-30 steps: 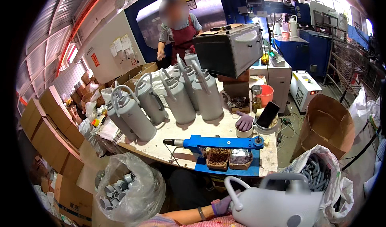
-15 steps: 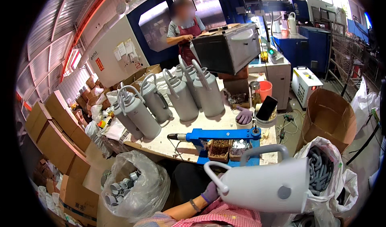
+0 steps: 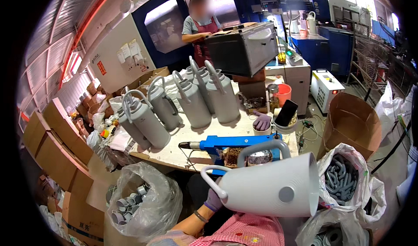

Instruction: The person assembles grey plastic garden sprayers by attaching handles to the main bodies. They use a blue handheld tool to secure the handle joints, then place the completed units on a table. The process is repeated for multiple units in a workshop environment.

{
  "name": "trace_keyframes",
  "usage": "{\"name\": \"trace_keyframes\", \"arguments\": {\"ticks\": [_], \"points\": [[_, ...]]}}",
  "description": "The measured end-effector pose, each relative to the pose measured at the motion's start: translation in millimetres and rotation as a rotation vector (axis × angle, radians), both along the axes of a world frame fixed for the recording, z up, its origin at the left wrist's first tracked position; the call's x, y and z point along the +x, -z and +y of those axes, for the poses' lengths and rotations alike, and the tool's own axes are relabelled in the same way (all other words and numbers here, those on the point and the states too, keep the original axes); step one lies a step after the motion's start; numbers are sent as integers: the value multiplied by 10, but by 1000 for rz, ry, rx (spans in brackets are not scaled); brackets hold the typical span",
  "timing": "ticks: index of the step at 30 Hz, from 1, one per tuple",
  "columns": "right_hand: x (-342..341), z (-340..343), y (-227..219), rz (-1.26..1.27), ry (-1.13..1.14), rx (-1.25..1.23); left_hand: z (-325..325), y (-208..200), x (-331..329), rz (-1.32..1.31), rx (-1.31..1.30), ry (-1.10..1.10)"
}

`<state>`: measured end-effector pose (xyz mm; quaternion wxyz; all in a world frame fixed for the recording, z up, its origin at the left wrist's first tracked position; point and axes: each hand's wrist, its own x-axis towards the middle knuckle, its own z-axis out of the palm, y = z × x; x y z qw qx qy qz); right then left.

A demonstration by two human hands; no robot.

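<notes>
A light grey jug shell (image 3: 261, 191) lies on its side in front of me, its open base toward the right. It has a grey side handle, a swing handle at the neck and a round dark disc on its wall. My left hand (image 3: 213, 200), in a purple glove, is closed at its neck end, with the fingers partly hidden behind it. My right hand does not show. Just beyond the jug shell, a blue bench tool (image 3: 230, 142) with a dark pointed tip stands on the table. Beside it are a box of brass-coloured small parts (image 3: 234, 156) and a silvery heap (image 3: 260, 158).
Several grey jugs (image 3: 189, 102) stand on the table (image 3: 191, 135). A purple glove (image 3: 262, 121) and a phone (image 3: 286, 113) rest on containers. Bags of grey cups (image 3: 130, 204) and handles (image 3: 342, 178) flank me. A co-worker (image 3: 201, 28) stands beyond a large dark box (image 3: 244, 47).
The jug shell and my left hand have shifted left, and the shell has come a little higher. The whole view has also moved slightly. More of the handle bag shows.
</notes>
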<state>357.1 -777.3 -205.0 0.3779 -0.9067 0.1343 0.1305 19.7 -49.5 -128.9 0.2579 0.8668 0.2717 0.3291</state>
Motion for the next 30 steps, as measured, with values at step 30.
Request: {"name": "trace_keyframes", "arguments": {"ticks": [30], "points": [[-688, 5349, -1649, -438, -989, 993, -88, -436, -1338, -508, -439, -306]]}}
